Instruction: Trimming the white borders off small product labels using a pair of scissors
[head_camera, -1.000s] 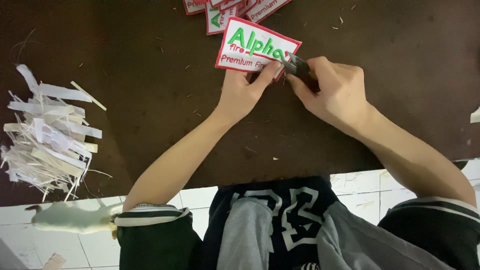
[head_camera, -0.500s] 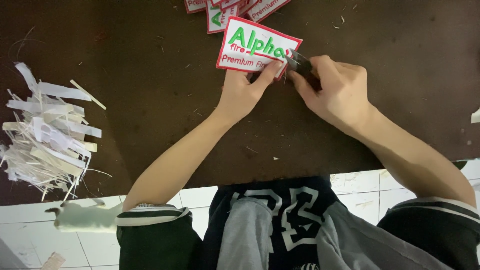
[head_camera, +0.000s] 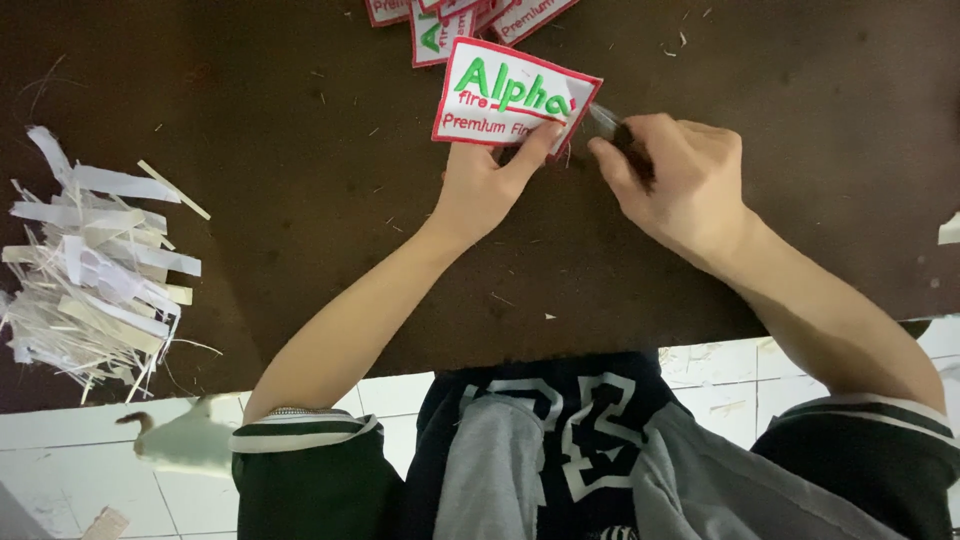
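Dark brown tabletop (head_camera: 250, 250) fills the frame. Upper centre, my left hand (head_camera: 490, 180) pinches the white, red-edged patch (head_camera: 515, 95) at its lower edge to steady it, while my right hand (head_camera: 680, 175) is closed round small scissors (head_camera: 607, 120) at its right border.

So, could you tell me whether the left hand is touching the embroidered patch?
Touching: the head view shows the left hand with fingers pressed on the embroidered patch's lower edge.
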